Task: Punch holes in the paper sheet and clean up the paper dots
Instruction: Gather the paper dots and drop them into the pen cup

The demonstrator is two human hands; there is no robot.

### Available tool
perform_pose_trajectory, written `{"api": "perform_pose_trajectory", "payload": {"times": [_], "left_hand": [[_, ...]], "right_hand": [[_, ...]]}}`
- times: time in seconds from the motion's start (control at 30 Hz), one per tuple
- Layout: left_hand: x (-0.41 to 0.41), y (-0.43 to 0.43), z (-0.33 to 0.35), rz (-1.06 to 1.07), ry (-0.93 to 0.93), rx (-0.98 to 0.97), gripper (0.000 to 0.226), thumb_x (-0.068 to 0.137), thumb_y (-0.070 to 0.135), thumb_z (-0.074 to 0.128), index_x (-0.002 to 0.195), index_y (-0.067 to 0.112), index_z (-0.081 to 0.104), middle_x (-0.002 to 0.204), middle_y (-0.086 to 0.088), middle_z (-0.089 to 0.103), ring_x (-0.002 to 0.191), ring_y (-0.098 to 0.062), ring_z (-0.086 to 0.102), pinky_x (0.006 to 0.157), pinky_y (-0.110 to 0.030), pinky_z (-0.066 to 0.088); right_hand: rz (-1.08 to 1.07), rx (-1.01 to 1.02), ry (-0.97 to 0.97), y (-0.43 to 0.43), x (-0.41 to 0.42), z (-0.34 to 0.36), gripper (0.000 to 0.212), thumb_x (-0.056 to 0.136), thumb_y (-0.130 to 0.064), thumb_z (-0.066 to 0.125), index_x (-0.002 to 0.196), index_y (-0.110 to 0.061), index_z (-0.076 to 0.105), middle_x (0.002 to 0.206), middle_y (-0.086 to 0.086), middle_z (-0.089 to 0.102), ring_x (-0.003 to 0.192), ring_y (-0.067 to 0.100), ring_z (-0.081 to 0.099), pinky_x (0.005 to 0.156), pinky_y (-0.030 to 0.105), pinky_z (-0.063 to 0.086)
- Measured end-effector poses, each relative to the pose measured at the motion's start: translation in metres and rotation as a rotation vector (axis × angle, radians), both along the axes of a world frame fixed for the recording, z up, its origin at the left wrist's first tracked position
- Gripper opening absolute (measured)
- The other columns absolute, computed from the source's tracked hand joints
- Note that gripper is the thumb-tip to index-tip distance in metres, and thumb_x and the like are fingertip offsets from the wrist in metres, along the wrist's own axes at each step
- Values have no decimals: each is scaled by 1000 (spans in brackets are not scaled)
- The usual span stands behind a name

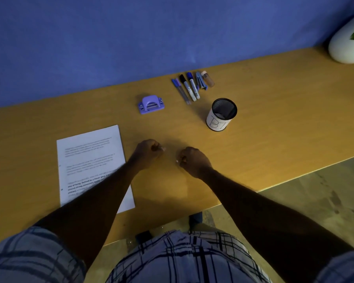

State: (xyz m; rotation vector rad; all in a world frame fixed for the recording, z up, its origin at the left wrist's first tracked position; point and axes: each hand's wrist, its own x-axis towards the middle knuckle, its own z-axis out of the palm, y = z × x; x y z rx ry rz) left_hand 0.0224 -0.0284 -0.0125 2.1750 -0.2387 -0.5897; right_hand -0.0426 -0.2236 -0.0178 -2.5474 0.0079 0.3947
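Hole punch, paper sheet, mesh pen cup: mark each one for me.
hole punch [151, 104]: head view, on its purple handle.
paper sheet [90, 160]: head view, on the printed middle.
mesh pen cup [217, 123]: head view, on its white label.

Curled left hand [149, 152] and right hand [193, 161] beside the paper sheet [90, 160]
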Motion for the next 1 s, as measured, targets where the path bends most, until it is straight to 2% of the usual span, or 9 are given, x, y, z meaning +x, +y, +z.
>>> {"api": "perform_pose_trajectory", "payload": {"times": [0.13, 0.33, 0.5, 0.57, 0.67, 0.8, 1.0], "left_hand": [[-2, 6, 3, 6, 6, 0, 18, 90, 25, 64, 95, 7, 65, 85, 1, 63, 81, -11, 59, 66, -19, 43], [-6, 14, 2, 26, -3, -2, 16, 90, 25, 65, 93, 9, 65, 79, 9, 61, 78, -7, 58, 65, -15, 41], [-7, 15, 2, 36, -11, 14, 15, 90, 24, 64, 93, 10, 65, 80, 8, 60, 78, -5, 57, 64, -15, 42], [-8, 14, 2, 33, -9, 13, 14, 90, 24, 64, 92, 10, 64, 79, 8, 60, 77, -5, 57, 64, -15, 42], [-9, 11, 0, 33, -13, 19, 12, 90, 25, 64, 90, 13, 63, 79, 9, 59, 77, -4, 57, 64, -15, 42], [-9, 5, -4, 27, -28, 31, 11, 89, 25, 66, 90, 14, 65, 80, 7, 61, 78, -7, 59, 66, -18, 44], [-17, -19, -7, -99, -127, 160, 7, 83, 25, 68, 88, 21, 70, 87, 5, 71, 83, -14, 66, 74, -30, 55]], "right_hand": [[-62, -24, -9, 5, 1, -2, 12, 85, -24, 70, 96, -20, 72, 106, 1, 68, 94, 21, 63, 79, 39, 55], [-9, -139, -47, 9, 1, -8, 13, 89, -23, 59, 96, -23, 70, 106, -1, 66, 95, 21, 62, 86, 42, 51], [128, -377, -5, 14, 3, -16, 26, 91, -25, 52, 114, -15, 60, 115, 7, 59, 108, 26, 55, 94, 44, 40], [152, -405, 4, 13, 2, -15, 29, 92, -24, 52, 118, -11, 57, 118, 9, 57, 110, 27, 53, 95, 44, 38], [19, -351, 17, 0, 1, -11, 24, 94, -19, 48, 113, -10, 58, 116, 10, 58, 109, 29, 53, 95, 47, 37], [-173, -182, 20, -32, 2, -4, 18, 97, -20, 46, 103, -11, 61, 110, 11, 60, 105, 29, 55, 95, 49, 39], [-258, -7, -11, -57, 13, 12, 14, 95, -20, 48, 93, -17, 61, 104, 3, 61, 98, 23, 56, 85, 38, 35]]}}
